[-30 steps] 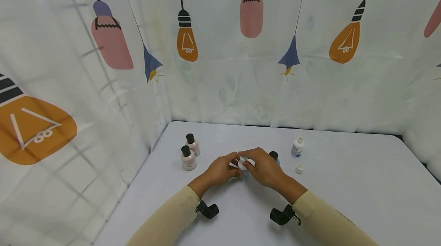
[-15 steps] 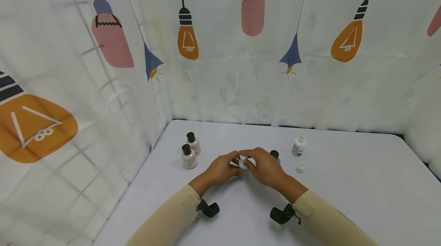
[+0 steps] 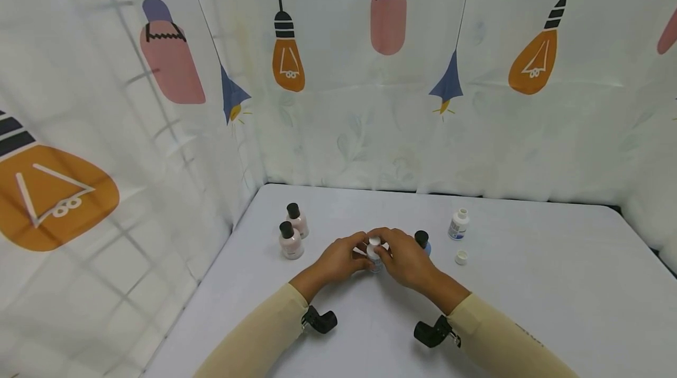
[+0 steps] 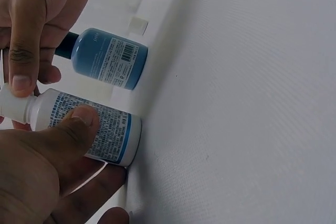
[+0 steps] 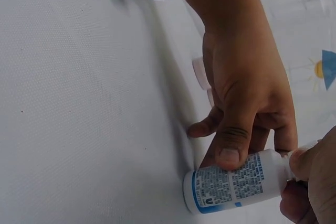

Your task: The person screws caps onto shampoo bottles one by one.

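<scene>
A small white bottle (image 4: 118, 129) with a blue-edged printed label stands upright on the white table between both hands. My left hand (image 3: 338, 262) grips its body, thumb across the label. The thumb and fingers of my right hand (image 3: 409, 257) pinch the white cap (image 4: 13, 104) at its top. In the left wrist view the cap sits at the bottle's neck. A blue bottle (image 4: 107, 59) with a dark cap stands just beyond the right hand, partly hidden by it in the head view.
Two pale pink bottles with black caps, a nearer one (image 3: 291, 243) and a farther one (image 3: 297, 222), stand at the left. An uncapped white bottle (image 3: 458, 226) stands at the right, a loose white cap (image 3: 461, 257) in front of it. Patterned curtains border the table (image 3: 555, 284).
The right hand's fingers have shifted slightly at the cap, showing more of its white top and of the blue bottle behind. Left hand and white bottle stay in place.
</scene>
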The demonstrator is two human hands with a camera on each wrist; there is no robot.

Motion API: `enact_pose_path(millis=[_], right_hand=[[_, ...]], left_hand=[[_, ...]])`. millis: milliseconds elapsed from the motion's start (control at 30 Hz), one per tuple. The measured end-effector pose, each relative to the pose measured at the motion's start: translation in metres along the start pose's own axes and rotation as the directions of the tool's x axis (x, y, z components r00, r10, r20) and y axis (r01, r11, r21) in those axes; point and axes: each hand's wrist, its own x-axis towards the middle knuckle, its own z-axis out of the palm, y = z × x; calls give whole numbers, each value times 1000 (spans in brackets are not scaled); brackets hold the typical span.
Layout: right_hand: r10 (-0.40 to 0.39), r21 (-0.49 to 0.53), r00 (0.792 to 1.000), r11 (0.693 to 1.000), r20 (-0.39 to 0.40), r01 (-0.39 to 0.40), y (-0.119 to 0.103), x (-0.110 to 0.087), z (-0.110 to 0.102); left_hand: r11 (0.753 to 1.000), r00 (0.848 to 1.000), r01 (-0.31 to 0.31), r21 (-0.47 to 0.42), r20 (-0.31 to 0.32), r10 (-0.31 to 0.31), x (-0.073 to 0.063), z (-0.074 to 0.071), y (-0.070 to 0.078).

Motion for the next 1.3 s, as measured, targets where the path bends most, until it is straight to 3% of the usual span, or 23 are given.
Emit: enact_pose_path(millis=[600,867,1100,1300], right_hand=[[93,24,995,995,-22,-93,-2,2,2],[9,-44,1000,999,7,-9,-2,0,-6],[-140,-103,990,985,4,140,-3,-2,-18],[-112,-121,994,986,0,111,-5,0,-22]], left_hand=[[996,999,30,-83,15,-29,1,1,0],[999,999,25,-40,24,-24,2,2,-4],[994,1000,7,-107,29,-4,2,1,-6],[996,1000,2,-94,30,1,4,0,-8]])
